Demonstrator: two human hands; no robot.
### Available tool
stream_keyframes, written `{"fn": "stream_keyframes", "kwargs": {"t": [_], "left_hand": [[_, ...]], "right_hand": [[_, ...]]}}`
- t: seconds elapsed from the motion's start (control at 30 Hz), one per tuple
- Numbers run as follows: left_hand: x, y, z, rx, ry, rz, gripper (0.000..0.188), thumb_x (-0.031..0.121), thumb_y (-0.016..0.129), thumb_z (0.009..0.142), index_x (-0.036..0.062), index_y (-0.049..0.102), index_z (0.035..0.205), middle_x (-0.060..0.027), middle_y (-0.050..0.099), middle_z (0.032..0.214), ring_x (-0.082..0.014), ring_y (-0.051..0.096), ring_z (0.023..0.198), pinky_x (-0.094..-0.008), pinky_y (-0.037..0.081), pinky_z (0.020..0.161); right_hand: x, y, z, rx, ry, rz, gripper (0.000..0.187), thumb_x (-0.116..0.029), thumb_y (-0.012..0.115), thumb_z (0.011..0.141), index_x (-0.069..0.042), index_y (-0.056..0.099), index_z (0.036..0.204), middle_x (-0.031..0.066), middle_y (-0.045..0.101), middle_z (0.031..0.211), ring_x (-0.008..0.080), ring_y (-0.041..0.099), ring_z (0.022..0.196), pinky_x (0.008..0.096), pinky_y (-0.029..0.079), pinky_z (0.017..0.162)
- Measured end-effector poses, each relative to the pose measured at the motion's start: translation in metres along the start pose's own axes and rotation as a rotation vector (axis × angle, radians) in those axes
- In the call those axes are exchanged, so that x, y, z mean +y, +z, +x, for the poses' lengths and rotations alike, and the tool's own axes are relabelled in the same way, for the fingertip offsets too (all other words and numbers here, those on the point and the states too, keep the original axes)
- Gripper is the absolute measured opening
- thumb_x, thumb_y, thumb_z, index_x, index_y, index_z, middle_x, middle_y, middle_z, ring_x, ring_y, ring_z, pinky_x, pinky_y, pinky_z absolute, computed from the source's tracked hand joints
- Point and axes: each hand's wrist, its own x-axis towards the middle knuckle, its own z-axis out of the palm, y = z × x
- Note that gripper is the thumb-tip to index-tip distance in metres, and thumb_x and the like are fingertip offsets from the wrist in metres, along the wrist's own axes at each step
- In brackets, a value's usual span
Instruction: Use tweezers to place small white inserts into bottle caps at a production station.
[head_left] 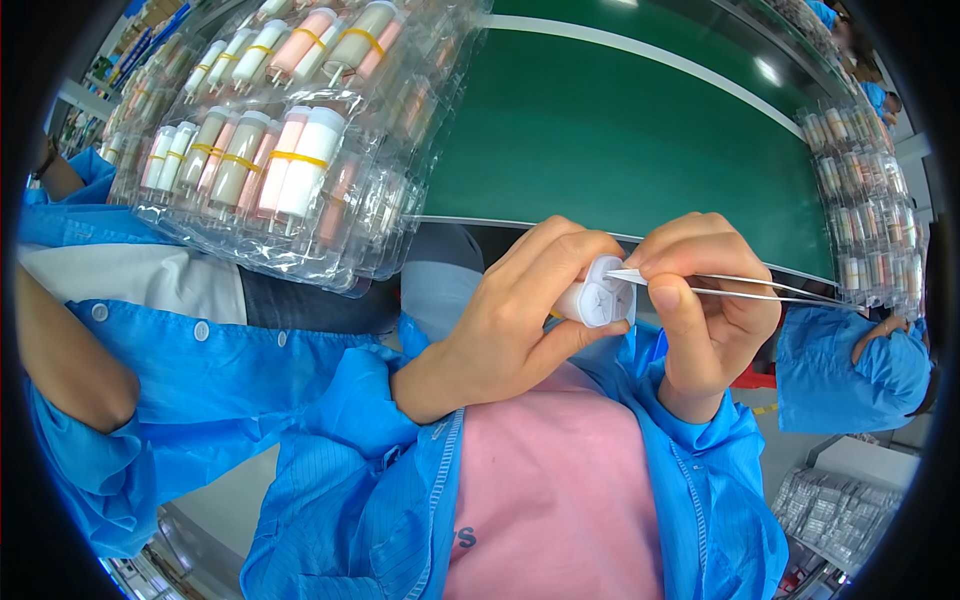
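My left hand (515, 310) is wrapped round a bundle of small white-ended cylinders (603, 303), in front of my chest. The round ends of the cylinders face right, and a bit of yellow band shows beside my fingers. In my right hand (710, 300) is a pair of metal tweezers (630, 276), pinched between thumb and fingers. Their tips touch or nearly touch the upper cylinder's end; anything between them is too small to make out. The tweezers' long legs point away to the right.
Stacked clear plastic trays (350, 268) at the left hold banded pink, grey and white cylinders (300, 165). A green conveyor belt (630, 130) lies beyond my hands. More filled trays (868, 210) stand at the right. A co-worker's blue sleeve (100, 480) is on my left; another person (850, 370) is far right.
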Motion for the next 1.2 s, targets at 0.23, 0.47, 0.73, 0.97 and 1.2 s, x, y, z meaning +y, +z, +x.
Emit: {"fn": "stream_keyframes", "kwargs": {"t": [0.23, 0.47, 0.73, 0.97, 1.2], "left_hand": [[-0.009, -0.002, -0.004, 0.038, 0.11, 0.189, 0.041, 0.006, 0.074, 0.07, -0.0019, 0.054, 0.105, -0.0139, 0.055, 0.091, -0.0259, 0.056, 0.078, -0.0333, 0.046, 0.064], [-0.002, -0.003, 0.002, 0.156, 0.107, 0.241, 0.04, 0.006, 0.078, 0.068, -0.0002, 0.056, 0.101, -0.0118, 0.058, 0.089, -0.022, 0.058, 0.076, -0.0301, 0.046, 0.064], [-0.007, -0.003, -0.001, 0.218, 0.087, 0.246, 0.042, 0.001, 0.078, 0.063, 0.0014, 0.057, 0.1, -0.0103, 0.059, 0.088, -0.0199, 0.059, 0.076, -0.0281, 0.046, 0.064], [-0.008, -0.003, 0.0, 0.233, 0.105, 0.262, 0.041, 0.002, 0.079, 0.062, 0.0017, 0.059, 0.098, -0.0099, 0.059, 0.086, -0.0203, 0.059, 0.075, -0.0282, 0.047, 0.062], [-0.007, -0.001, 0.001, 0.224, 0.087, 0.205, 0.041, 0.001, 0.078, 0.064, 0.0008, 0.058, 0.1, -0.011, 0.058, 0.088, -0.0208, 0.058, 0.076, -0.0286, 0.047, 0.062]], "right_hand": [[-0.007, 0.002, 0.003, -0.113, -0.074, -0.174, 0.011, 0.002, 0.066, 0.073, 0.002, 0.063, 0.083, 0.0133, 0.063, 0.075, 0.0166, 0.058, 0.062, 0.0242, 0.045, 0.054], [-0.007, 0.001, -0.009, 0.08, 0.088, 0.096, 0.013, -0.005, 0.063, 0.082, 0.004, 0.06, 0.089, 0.015, 0.06, 0.084, 0.0158, 0.057, 0.072, 0.0258, 0.047, 0.063], [-0.005, 0.007, -0.021, 0.057, 0.082, 0.164, 0.013, -0.008, 0.061, 0.085, 0.003, 0.058, 0.091, 0.0167, 0.061, 0.086, 0.0166, 0.058, 0.075, 0.027, 0.048, 0.067], [-0.001, 0.013, -0.021, 0.072, 0.079, 0.193, 0.011, -0.004, 0.06, 0.085, 0.004, 0.058, 0.092, 0.0167, 0.062, 0.086, 0.0173, 0.059, 0.076, 0.0273, 0.05, 0.068], [-0.001, 0.013, -0.02, 0.075, 0.069, 0.151, 0.01, -0.002, 0.062, 0.082, 0.004, 0.06, 0.091, 0.016, 0.062, 0.086, 0.0177, 0.06, 0.075, 0.0268, 0.049, 0.068]]}}
